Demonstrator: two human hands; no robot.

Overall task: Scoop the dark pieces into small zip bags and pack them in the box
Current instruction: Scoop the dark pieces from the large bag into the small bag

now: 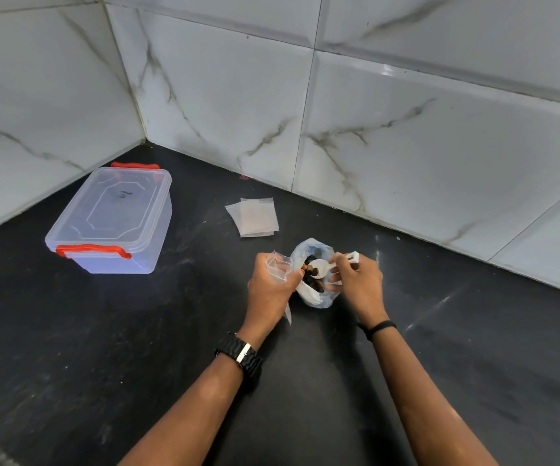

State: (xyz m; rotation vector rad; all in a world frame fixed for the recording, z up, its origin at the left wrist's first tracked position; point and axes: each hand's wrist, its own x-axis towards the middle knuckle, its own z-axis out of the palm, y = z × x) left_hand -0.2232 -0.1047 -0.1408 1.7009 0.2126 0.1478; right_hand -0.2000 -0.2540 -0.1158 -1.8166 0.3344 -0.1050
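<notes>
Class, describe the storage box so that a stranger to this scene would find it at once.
Start where the two marbled tile walls meet above the black counter. Just in front of that corner, left of the hands, sits the clear plastic box. Alone here it is rigid, lidded and clipped shut with red latches.

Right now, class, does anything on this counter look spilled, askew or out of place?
Nothing spilled. One oddity: the box meant for packing has its lid on with red clips, and a small red scrap lies by the wall.

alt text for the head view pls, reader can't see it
A person's right hand dips a white scoop into an open bag of dark pieces while the left hand holds a small zip bag. Spare bags and a closed box sit on the black counter.
</notes>
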